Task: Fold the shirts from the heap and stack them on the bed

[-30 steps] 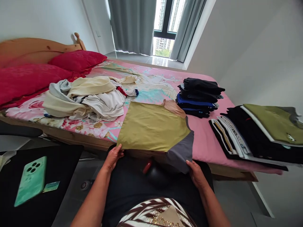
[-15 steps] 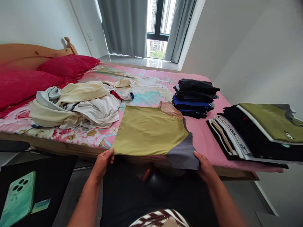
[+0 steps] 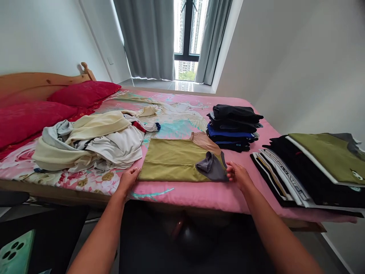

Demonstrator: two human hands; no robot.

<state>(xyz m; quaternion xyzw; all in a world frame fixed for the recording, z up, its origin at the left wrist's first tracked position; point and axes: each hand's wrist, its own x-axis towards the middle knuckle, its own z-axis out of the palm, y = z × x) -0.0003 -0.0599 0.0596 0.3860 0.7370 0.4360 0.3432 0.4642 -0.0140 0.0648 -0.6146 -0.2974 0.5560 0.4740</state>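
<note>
An olive-green T-shirt (image 3: pixel 168 171) with grey and tan shoulder parts lies on the bed, its near side folded inward over its middle. The grey sleeve (image 3: pixel 209 164) is bunched on top at the right. My left hand (image 3: pixel 129 181) is at the shirt's near left corner, fingertips against the edge and loosely bent, not clasping the cloth. Beside the grey sleeve end, my right hand (image 3: pixel 238 175) is open, its fingers slightly curled and apart, with nothing in them.
A loose heap of cream and white clothes (image 3: pixel 94 140) lies left. Dark folded clothes (image 3: pixel 234 127) are stacked behind right; a wider folded pile (image 3: pixel 313 171) sits at the right edge. Red pillows (image 3: pixel 82 94) rest by the headboard. A green phone (image 3: pixel 17 251) lies on a black surface lower left.
The shirt's near side has been folded away from me onto its middle, taking the grey sleeve with it. Both hands have let go of the held edge; the view has tilted up slightly.
</note>
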